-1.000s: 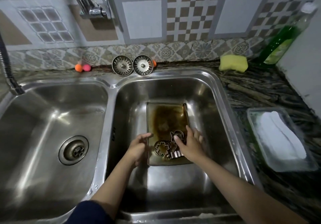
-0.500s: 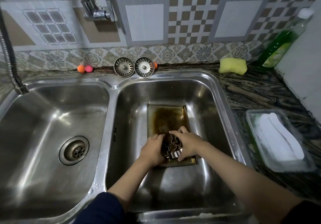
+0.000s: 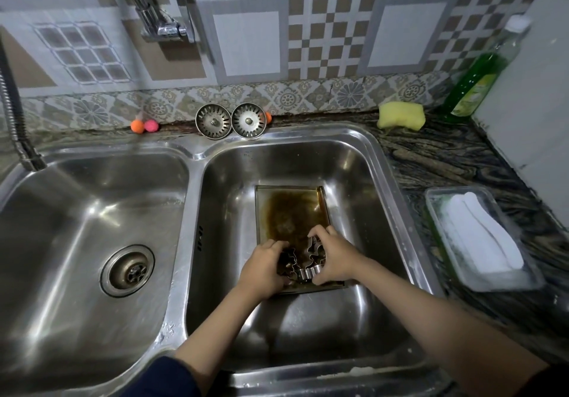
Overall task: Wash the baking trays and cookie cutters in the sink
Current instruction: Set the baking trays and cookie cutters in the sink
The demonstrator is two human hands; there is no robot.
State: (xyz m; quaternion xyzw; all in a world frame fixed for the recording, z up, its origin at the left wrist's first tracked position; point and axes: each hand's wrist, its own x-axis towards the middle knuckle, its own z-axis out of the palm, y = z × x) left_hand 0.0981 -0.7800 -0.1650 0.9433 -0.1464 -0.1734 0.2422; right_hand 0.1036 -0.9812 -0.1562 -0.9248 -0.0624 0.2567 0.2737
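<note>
1. Head view: bottle [image 3: 480,76] at upper right holds green liquid; its label is unreadable.
2. One tray [image 3: 292,208], brown-stained, lies in the right basin [image 3: 369,187] at frame centre. Cutters [image 3: 303,261] are bunched on its near end, too clustered to count.
3. Left hand [image 3: 261,268] and right hand [image 3: 334,256] close their fingers around the cutters.
4. Two strainers [image 3: 231,121], one sponge [image 3: 400,115], one container [image 3: 483,239] sit around.

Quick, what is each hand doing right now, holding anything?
Left hand: closed around the cookie cutters, gripping their left side.
Right hand: closed on the same cutters from the right, over the stained baking tray.
</note>
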